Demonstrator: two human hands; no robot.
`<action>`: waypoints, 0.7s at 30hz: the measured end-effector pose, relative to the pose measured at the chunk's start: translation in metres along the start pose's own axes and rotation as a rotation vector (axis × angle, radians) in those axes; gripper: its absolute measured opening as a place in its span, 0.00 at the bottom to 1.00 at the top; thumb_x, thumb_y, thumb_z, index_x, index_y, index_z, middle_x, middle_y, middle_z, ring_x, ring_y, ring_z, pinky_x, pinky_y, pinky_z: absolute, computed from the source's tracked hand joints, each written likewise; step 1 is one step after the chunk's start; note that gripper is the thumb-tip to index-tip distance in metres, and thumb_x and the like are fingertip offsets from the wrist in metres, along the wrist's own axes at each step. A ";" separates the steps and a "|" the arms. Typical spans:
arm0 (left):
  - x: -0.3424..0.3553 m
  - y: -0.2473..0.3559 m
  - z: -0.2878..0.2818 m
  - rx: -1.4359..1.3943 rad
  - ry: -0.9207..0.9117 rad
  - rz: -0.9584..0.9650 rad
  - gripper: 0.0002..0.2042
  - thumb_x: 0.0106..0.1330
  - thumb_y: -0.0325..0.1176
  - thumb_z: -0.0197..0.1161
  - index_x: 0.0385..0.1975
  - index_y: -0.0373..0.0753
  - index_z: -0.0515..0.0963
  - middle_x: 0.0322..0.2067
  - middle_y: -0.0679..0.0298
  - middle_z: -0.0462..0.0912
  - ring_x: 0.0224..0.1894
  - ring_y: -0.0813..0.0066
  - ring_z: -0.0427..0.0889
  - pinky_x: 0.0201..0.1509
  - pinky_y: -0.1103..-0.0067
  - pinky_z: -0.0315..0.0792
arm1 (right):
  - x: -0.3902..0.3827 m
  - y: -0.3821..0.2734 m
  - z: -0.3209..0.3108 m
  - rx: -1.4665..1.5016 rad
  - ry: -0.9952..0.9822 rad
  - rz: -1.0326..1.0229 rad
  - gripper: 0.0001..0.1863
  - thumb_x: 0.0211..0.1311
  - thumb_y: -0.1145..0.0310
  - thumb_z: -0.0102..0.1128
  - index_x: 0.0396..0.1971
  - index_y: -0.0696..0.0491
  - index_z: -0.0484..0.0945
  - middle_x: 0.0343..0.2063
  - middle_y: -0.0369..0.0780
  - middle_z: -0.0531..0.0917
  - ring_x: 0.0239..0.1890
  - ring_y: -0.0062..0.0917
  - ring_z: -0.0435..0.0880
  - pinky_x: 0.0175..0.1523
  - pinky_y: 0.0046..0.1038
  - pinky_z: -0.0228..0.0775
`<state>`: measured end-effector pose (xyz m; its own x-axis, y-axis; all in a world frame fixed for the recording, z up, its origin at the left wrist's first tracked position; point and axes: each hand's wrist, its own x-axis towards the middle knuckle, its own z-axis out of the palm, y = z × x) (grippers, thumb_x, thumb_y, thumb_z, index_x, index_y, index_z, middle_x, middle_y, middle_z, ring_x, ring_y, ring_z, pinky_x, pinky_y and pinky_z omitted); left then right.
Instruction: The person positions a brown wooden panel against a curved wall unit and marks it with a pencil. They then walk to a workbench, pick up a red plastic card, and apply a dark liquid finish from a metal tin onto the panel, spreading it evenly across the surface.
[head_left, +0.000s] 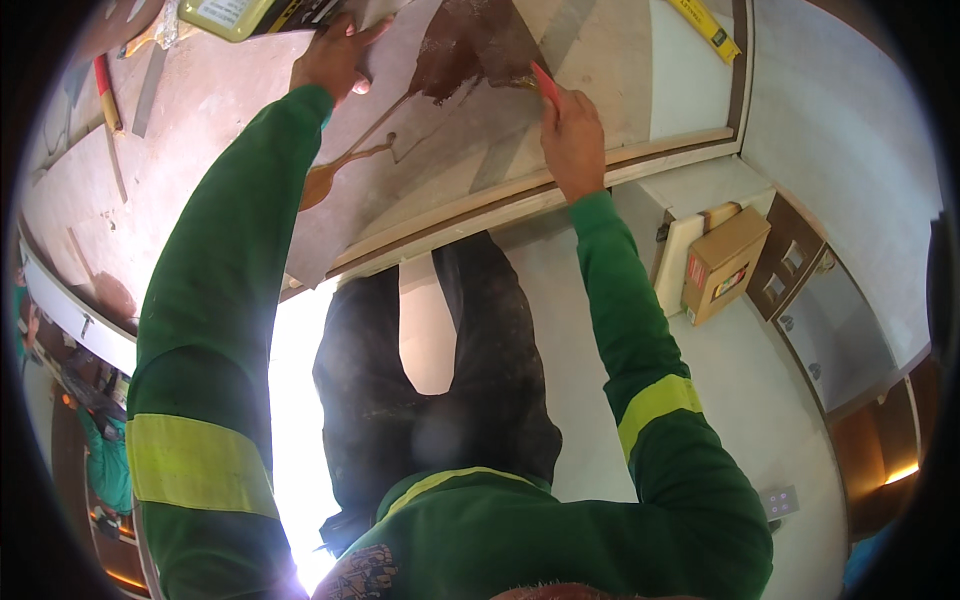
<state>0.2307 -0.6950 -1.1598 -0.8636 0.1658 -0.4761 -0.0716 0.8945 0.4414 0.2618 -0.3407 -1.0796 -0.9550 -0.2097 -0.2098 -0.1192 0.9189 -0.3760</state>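
My right hand (574, 140) is closed round a tool with a red handle (545, 84). The tool's working end lies at the edge of a dark brown wet patch (470, 55) on the pale board (600, 110). Thin brown runs trail from that patch toward the near left, to an amber-brown puddle (318, 187). My left hand (330, 58) is on the board at the far left with its thumb and fingers apart. Right beside it is a yellowish container with a dark label (235, 14), cut off by the top edge.
On the left lie a red-handled tool (106, 92) and a grey flat strip (150, 92). A yellow spirit level (705, 30) lies far right. Wooden edging (640, 155) borders the board's near side. Below right stands a cardboard box (727, 262). Another person's green sleeve (108, 465) shows far left.
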 end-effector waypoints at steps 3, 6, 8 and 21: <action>0.002 0.000 0.001 0.052 0.050 0.020 0.52 0.50 0.23 0.79 0.75 0.77 0.66 0.63 0.63 0.73 0.65 0.59 0.78 0.71 0.64 0.78 | 0.007 0.006 0.018 -0.031 0.047 0.004 0.13 0.74 0.71 0.59 0.52 0.59 0.82 0.43 0.49 0.83 0.49 0.47 0.81 0.56 0.45 0.76; 0.000 0.005 -0.001 0.040 0.026 -0.011 0.52 0.51 0.23 0.78 0.75 0.78 0.65 0.63 0.63 0.73 0.65 0.60 0.77 0.71 0.64 0.78 | 0.009 0.007 0.027 -0.088 0.081 -0.008 0.12 0.74 0.71 0.58 0.51 0.59 0.82 0.43 0.49 0.83 0.49 0.47 0.81 0.56 0.44 0.77; 0.001 0.004 -0.002 0.047 0.028 -0.002 0.52 0.52 0.23 0.78 0.75 0.78 0.65 0.63 0.63 0.72 0.66 0.61 0.77 0.71 0.65 0.78 | 0.011 0.007 0.029 -0.131 0.097 -0.009 0.11 0.74 0.71 0.57 0.50 0.59 0.82 0.43 0.49 0.83 0.50 0.47 0.81 0.56 0.43 0.77; 0.001 0.012 -0.012 0.049 -0.074 -0.071 0.53 0.51 0.26 0.79 0.76 0.77 0.63 0.64 0.62 0.71 0.68 0.60 0.75 0.70 0.63 0.78 | -0.024 -0.017 0.052 -0.113 0.054 0.022 0.18 0.69 0.75 0.57 0.57 0.60 0.80 0.46 0.50 0.83 0.52 0.47 0.81 0.57 0.40 0.77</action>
<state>0.2228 -0.6895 -1.1460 -0.8181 0.1298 -0.5602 -0.1055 0.9238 0.3681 0.3008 -0.3691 -1.1151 -0.9706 -0.1734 -0.1671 -0.1248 0.9556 -0.2669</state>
